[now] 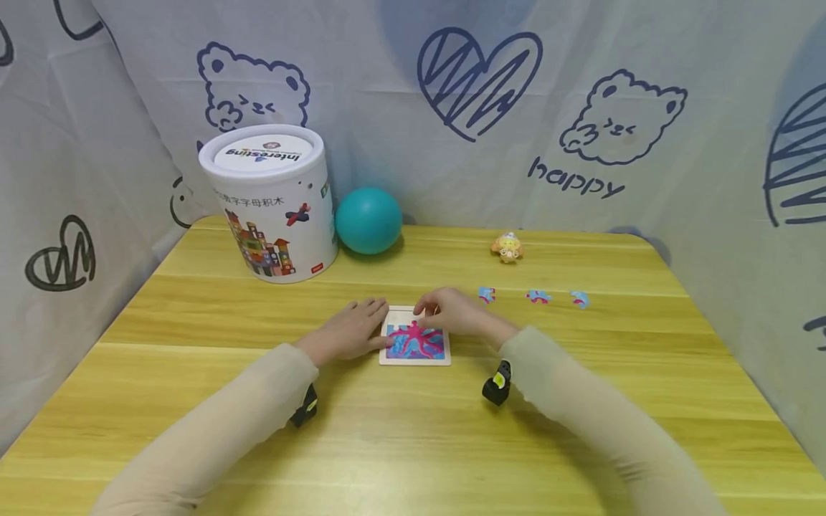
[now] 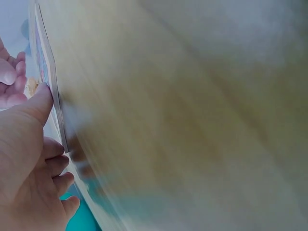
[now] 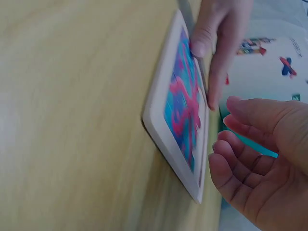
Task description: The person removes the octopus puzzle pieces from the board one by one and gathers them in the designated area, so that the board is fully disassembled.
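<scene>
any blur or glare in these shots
Head: mostly sharp, pale glare on the near table; left wrist: table blurred, a teal reflection beside the ball; right wrist: table soft, puzzle somewhat clearer, with a shadow beside it.

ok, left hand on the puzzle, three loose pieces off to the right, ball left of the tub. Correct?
One slip: the ball is right of the tub, not left, per the head view. Left hand on the puzzle and three loose pieces off to the right both stand.
</scene>
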`<action>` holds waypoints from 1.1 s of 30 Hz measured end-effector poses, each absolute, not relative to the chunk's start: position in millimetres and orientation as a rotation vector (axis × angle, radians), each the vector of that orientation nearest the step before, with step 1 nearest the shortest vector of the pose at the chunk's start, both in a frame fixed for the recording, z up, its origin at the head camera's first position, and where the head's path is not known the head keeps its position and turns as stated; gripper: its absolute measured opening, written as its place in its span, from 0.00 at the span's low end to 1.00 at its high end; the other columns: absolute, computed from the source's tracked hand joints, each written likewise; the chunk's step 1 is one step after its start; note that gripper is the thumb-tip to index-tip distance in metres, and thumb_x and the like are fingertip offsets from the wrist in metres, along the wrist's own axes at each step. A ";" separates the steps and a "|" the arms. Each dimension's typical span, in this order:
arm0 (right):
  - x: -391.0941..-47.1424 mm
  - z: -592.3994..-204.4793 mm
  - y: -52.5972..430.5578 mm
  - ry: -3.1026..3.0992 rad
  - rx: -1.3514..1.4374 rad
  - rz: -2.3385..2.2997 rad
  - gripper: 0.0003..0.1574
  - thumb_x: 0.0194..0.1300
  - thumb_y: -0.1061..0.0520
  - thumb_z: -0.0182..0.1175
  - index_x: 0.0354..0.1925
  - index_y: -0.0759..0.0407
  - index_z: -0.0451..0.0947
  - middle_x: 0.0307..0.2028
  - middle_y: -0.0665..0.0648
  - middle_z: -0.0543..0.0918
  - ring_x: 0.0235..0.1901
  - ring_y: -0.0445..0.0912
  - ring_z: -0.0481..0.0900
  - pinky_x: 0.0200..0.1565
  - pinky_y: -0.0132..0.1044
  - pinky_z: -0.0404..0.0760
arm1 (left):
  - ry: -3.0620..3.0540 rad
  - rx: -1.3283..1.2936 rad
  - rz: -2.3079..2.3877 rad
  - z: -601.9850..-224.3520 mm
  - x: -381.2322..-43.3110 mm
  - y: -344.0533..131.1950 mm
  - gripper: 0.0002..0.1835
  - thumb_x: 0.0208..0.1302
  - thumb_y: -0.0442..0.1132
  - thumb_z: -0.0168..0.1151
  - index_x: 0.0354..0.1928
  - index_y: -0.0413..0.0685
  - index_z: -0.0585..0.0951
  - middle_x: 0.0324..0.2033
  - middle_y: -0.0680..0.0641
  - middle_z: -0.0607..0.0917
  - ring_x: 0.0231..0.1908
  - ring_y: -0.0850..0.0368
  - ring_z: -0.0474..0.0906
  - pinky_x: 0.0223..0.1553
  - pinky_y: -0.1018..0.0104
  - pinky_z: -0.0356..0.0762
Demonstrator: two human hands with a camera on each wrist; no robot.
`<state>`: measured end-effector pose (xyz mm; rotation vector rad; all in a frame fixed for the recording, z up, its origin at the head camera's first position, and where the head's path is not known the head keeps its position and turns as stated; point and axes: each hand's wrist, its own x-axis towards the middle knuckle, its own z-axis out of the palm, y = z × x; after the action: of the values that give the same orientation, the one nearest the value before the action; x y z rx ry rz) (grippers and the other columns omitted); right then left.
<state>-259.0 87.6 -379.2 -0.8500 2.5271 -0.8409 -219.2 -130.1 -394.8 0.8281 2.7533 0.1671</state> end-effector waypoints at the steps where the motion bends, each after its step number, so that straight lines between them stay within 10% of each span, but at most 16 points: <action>1: -257.8 -379.9 84.7 2.519 -0.861 -0.834 0.12 0.60 0.57 0.63 0.41 0.61 0.80 0.26 0.51 0.77 0.26 0.42 0.71 0.29 0.32 0.72 | 2.752 0.828 0.169 -394.7 -219.0 -130.2 0.39 0.68 0.57 0.45 0.69 0.35 0.53 0.68 0.38 0.53 0.67 0.42 0.46 0.64 0.48 0.45; 33: -252.3 -394.2 55.2 2.501 -0.870 -0.799 0.08 0.58 0.62 0.64 0.32 0.61 0.73 0.25 0.51 0.72 0.26 0.41 0.68 0.29 0.29 0.68 | 2.714 0.857 0.189 -392.4 -214.8 -132.4 0.41 0.66 0.58 0.49 0.68 0.34 0.53 0.68 0.37 0.54 0.67 0.42 0.46 0.64 0.48 0.45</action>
<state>-252.3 55.2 -394.2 -0.8696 2.5009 -0.7988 -214.8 -132.4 -392.4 0.8568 2.7135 0.1886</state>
